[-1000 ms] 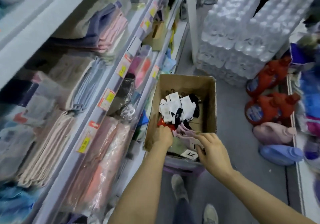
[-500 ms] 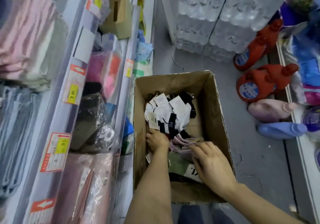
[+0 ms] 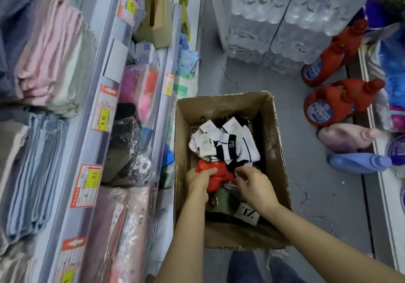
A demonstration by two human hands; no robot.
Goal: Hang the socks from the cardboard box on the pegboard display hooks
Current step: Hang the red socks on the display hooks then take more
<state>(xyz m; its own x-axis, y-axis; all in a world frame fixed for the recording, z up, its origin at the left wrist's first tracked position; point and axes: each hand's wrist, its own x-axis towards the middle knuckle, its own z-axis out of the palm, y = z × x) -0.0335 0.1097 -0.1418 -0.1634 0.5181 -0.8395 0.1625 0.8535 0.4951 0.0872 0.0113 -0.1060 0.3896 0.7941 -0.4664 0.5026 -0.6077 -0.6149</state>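
— Head view: where are your hands?

— Both are down inside the cardboard box (image 3: 272, 129) on the floor. My left hand (image 3: 198, 181) has its fingers curled round a red sock (image 3: 215, 173), at about nine o'clock in the box. My right hand (image 3: 255, 187) pinches dark fabric just beside it, at three o'clock.

— And the other socks?

— Black-and-white socks (image 3: 228, 143) with paper tags lie piled toward twelve o'clock. A card marked ZZ (image 3: 247, 213) lies at six o'clock, under my right wrist.

— Around you?

— Folded towels (image 3: 48, 55) at nine o'clock, red detergent bottles (image 3: 338, 105) at two.
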